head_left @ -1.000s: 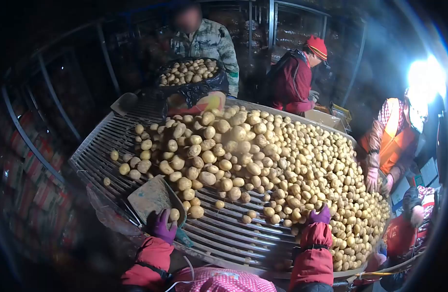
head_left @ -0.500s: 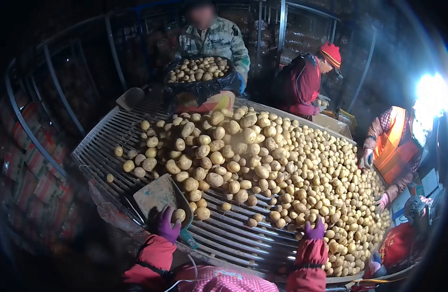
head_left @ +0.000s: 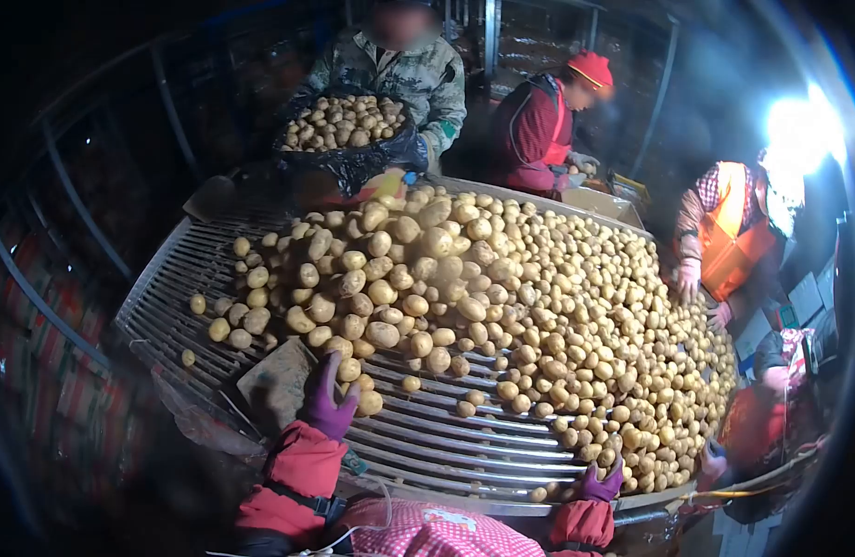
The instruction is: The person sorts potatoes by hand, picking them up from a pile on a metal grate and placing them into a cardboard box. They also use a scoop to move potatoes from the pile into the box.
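Note:
A slatted metal table [head_left: 427,455] carries a large heap of potatoes [head_left: 576,325]. My left hand [head_left: 330,407], in a purple glove, reaches over a flat-bladed scoop [head_left: 277,379] at the near left. Its thumb and fingers are apart, beside the potatoes at the heap's near left edge, and it partly covers the scoop. My right hand [head_left: 602,481], also gloved in purple, is at the near edge of the heap on the right. Its fingers are spread against the potatoes there, with no firm grip visible.
Across the table a person in camouflage [head_left: 399,79] stands behind a black-lined container [head_left: 344,153] full of potatoes. A person in a red cap [head_left: 539,130] and one in an orange vest [head_left: 733,232] work along the far and right sides. A bright lamp [head_left: 803,130] shines at right.
My left hand has moved up over the scoop towards the heap; the potato beside its fingers is no longer there. My right hand has moved nearer the table's front edge. The view has shifted slightly.

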`<state>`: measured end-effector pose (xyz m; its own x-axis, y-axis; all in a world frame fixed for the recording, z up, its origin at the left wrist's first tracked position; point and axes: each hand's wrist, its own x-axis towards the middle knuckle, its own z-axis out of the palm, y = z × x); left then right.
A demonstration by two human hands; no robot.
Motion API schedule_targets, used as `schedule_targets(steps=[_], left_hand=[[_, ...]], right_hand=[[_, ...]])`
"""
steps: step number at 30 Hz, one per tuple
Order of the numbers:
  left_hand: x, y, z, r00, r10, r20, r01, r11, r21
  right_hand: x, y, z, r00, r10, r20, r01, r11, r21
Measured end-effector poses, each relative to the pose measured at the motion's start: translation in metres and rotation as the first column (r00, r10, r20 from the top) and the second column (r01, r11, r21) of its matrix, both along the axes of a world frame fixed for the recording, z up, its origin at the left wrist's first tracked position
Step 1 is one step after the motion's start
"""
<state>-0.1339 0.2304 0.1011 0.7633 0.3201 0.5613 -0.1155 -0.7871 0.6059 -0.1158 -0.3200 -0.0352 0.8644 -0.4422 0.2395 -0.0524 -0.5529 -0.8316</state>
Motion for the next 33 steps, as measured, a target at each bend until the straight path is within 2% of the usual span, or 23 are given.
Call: schedule_targets(steps=[3, 4, 5, 7, 11, 13, 18, 19, 20, 21, 23, 25, 26, 27, 28, 30, 31, 33], left_hand=[[0.025, -0.021, 0.000, 0.993, -0.119, -0.004, 0.119, 0.993, 0.010], [0.032, -0.029, 0.002, 0.987, -0.160, 0.018, 0.160, 0.987, 0.024], [0.039, -0.036, 0.001, 0.980, -0.197, 0.027, 0.196, 0.980, 0.019], [0.048, -0.051, 0.007, 0.972, -0.233, 0.024, 0.233, 0.973, 0.005], [0.075, -0.072, 0.008, 0.941, -0.335, 0.052, 0.336, 0.942, -0.011], [0.089, -0.084, 0.012, 0.916, -0.393, 0.082, 0.393, 0.919, 0.014], [0.115, -0.127, 0.022, 0.840, -0.542, -0.018, 0.535, 0.823, 0.191], [0.112, -0.140, 0.024, 0.821, -0.571, -0.018, 0.551, 0.784, 0.287], [0.113, -0.151, 0.015, 0.770, -0.627, -0.119, 0.632, 0.721, 0.284], [0.113, -0.164, 0.004, 0.704, -0.676, -0.220, 0.710, 0.652, 0.267], [0.100, -0.200, -0.001, 0.504, -0.744, -0.438, 0.863, 0.454, 0.222], [0.083, -0.230, -0.036, 0.362, -0.836, -0.413, 0.928, 0.283, 0.242], [0.075, -0.243, -0.044, 0.259, -0.871, -0.417, 0.964, 0.204, 0.172], [0.073, -0.254, -0.063, 0.163, -0.872, -0.462, 0.980, 0.088, 0.180], [0.071, -0.263, -0.073, 0.099, -0.863, -0.496, 0.987, 0.022, 0.158], [0.074, -0.279, -0.069, -0.048, -0.799, -0.599, 0.988, -0.125, 0.089], [0.072, -0.285, -0.085, -0.049, -0.842, -0.537, 0.987, -0.124, 0.103], [0.070, -0.295, -0.094, -0.063, -0.852, -0.520, 0.991, -0.117, 0.071]], right_hand=[[-0.014, -0.020, -0.029, 0.997, -0.050, -0.054, 0.053, 0.997, 0.048], [-0.020, -0.020, -0.040, 0.981, -0.172, -0.088, 0.164, 0.982, -0.088], [-0.022, -0.014, -0.029, 0.991, -0.133, -0.035, 0.127, 0.982, -0.143], [-0.020, 0.001, -0.002, 0.980, -0.143, -0.142, 0.126, 0.985, -0.120], [-0.022, 0.003, -0.005, 0.974, -0.162, -0.160, 0.133, 0.975, -0.176], [-0.022, 0.007, 0.001, 0.976, -0.159, -0.149, 0.138, 0.980, -0.145], [-0.022, 0.008, -0.003, 0.984, -0.150, -0.093, 0.138, 0.983, -0.122], [-0.023, 0.006, -0.007, 0.986, -0.146, -0.076, 0.136, 0.982, -0.131], [-0.022, 0.007, -0.008, 0.985, -0.163, -0.050, 0.158, 0.982, -0.104], [-0.022, 0.008, -0.007, 0.983, -0.183, -0.033, 0.176, 0.972, -0.154], [-0.024, 0.001, -0.008, 0.977, -0.209, -0.028, 0.199, 0.958, -0.204], [-0.024, 0.000, -0.006, 0.956, -0.293, 0.005, 0.285, 0.925, -0.252], [-0.025, -0.002, -0.003, 0.955, -0.296, -0.006, 0.286, 0.927, -0.245], [-0.025, 0.005, 0.002, 0.937, -0.348, -0.001, 0.334, 0.900, -0.279], [-0.023, 0.014, 0.015, 0.927, -0.376, 0.004, 0.364, 0.893, -0.265], [-0.020, 0.028, 0.037, 0.906, -0.422, 0.015, 0.416, 0.884, -0.213], [-0.018, 0.031, 0.042, 0.899, -0.437, 0.026, 0.434, 0.884, -0.173], [-0.017, 0.032, 0.048, 0.908, -0.419, 0.017, 0.415, 0.889, -0.194]])
